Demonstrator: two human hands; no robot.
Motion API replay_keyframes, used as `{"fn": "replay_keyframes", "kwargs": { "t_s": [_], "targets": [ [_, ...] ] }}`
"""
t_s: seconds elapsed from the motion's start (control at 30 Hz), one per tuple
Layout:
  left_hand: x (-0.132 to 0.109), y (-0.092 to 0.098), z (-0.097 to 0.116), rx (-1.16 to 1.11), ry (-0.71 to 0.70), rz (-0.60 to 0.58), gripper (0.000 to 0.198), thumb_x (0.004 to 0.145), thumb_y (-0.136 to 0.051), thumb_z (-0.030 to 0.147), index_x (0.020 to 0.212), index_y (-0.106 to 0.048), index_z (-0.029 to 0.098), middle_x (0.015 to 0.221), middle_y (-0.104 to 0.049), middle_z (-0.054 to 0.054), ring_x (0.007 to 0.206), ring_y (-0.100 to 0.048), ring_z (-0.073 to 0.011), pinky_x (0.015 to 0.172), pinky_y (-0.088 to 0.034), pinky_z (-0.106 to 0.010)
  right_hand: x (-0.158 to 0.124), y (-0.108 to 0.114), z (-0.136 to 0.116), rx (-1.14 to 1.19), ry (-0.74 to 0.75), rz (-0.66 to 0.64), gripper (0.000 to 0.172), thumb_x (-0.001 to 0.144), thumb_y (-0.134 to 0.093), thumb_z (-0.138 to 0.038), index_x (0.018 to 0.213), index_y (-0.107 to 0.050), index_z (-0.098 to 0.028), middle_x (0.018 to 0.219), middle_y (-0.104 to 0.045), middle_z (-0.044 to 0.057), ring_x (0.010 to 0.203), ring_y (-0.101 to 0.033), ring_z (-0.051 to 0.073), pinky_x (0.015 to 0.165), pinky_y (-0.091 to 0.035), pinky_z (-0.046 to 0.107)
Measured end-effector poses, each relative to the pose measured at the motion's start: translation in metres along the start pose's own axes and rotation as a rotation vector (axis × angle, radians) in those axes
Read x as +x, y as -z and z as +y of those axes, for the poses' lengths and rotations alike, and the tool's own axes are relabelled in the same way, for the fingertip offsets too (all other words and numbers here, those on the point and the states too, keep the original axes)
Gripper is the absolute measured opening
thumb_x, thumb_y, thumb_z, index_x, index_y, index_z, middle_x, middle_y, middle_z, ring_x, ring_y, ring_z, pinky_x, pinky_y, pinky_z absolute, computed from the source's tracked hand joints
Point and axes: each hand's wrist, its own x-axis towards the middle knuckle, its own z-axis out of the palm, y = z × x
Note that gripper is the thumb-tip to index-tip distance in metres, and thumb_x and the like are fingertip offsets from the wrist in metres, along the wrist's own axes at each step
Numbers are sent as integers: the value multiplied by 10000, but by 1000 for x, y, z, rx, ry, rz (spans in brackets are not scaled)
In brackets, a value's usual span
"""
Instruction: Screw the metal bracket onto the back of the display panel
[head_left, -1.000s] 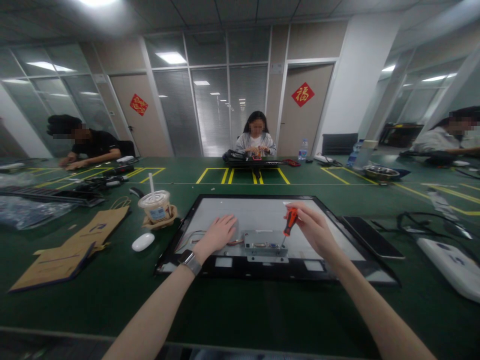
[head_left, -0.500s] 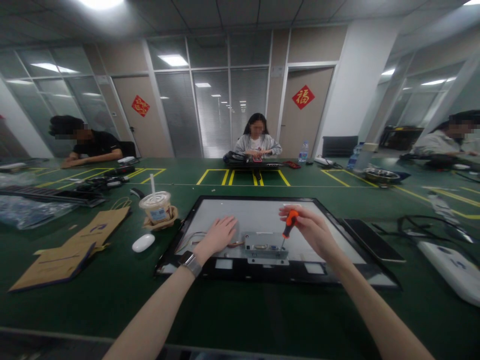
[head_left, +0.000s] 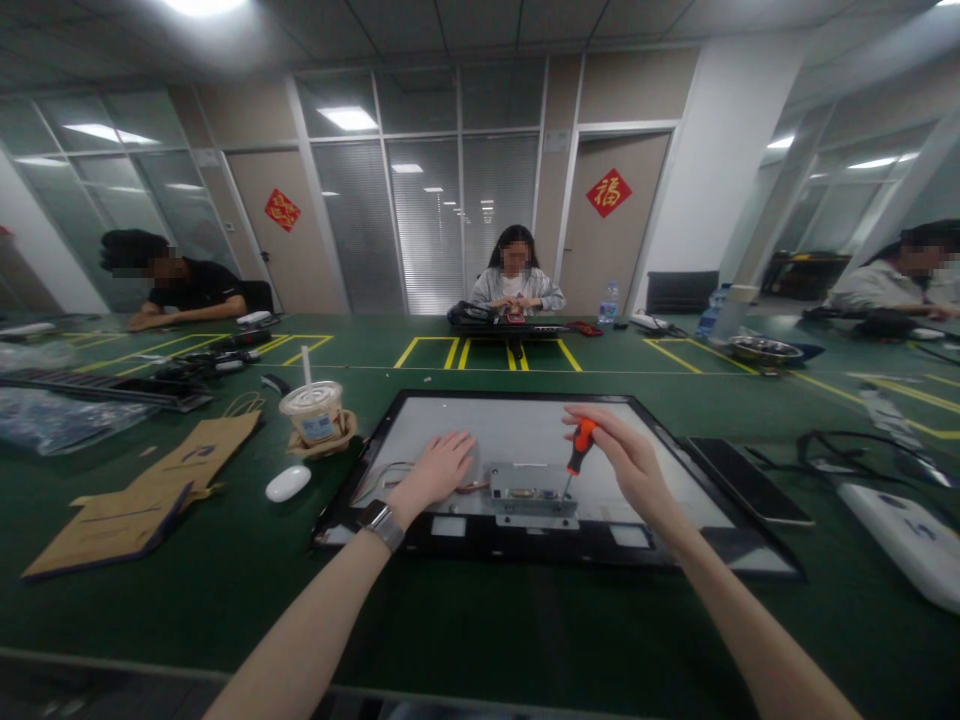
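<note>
A flat display panel [head_left: 517, 430] with a black frame and pale back lies on the green table. Near its front edge sits a metal bracket [head_left: 534, 508] with port connectors on it. My right hand [head_left: 628, 455] grips an orange-and-black screwdriver [head_left: 580, 445] by the handle, thumb and fingers around it. The screwdriver's tip points down at the right part of the bracket; whether a screw is under it I cannot tell. My left hand [head_left: 441, 465] rests flat on the panel, left of the bracket, fingers stretched out. Thin wires [head_left: 390, 472] run under it towards the bracket.
Left of the panel are a white mouse [head_left: 288, 484], a lidded drink cup [head_left: 312, 412] with a straw and a brown paper bag [head_left: 172, 480]. On the right lie a dark phone-like slab [head_left: 748, 482], black cables and a white case [head_left: 900, 540]. Several people sit further off.
The right hand and the screwdriver handle have shifted very slightly, the tip staying at the bracket. The left hand stays in place on the panel.
</note>
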Motion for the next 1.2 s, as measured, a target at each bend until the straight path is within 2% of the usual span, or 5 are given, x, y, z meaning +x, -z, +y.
{"fn": "replay_keyframes", "kwargs": {
  "t_s": [0.37,0.6,0.87,1.03,1.2],
  "targets": [
    [0,-1,-1,-4,-3,-3,492,1049,-300,313,1507,-433,190,1604,-387,-107,1489,-352,-270,1213,-280,-517,3,-2,5,39,22,91,178,791,-776,-434,780,-743,-259,824,-634,41,807,-629,216,709,-570,359],
    [-1,0,-1,-18,-6,-11,503,1061,-274,351,1518,-419,197,1617,-364,-95,1495,-341,-269,1218,-270,-516,2,1,6,215,-126,-24,296,907,-637,-515,1046,-726,-269,885,-705,51,862,-664,231,797,-561,414],
    [-2,2,0,-21,-13,-1,489,1060,-297,330,1509,-436,196,1608,-378,-108,1493,-346,-272,1218,-277,-510,3,-2,2,307,-138,-13,247,743,-812,-535,763,-756,-295,963,-662,52,999,-628,251,956,-521,462],
    [-2,5,3,-19,-11,3,485,1049,-310,302,1498,-451,188,1599,-392,-121,1486,-359,-279,1211,-287,-520,0,-2,4,330,-184,-17,278,674,-859,-551,772,-775,-305,913,-680,36,891,-648,224,893,-550,428],
    [-2,5,4,-18,-6,1,485,1045,-310,297,1497,-452,191,1601,-387,-118,1488,-356,-277,1211,-285,-523,-1,-4,2,292,-189,-75,327,838,-704,-583,969,-756,-288,880,-727,58,889,-677,248,818,-568,427]
  ]
}}
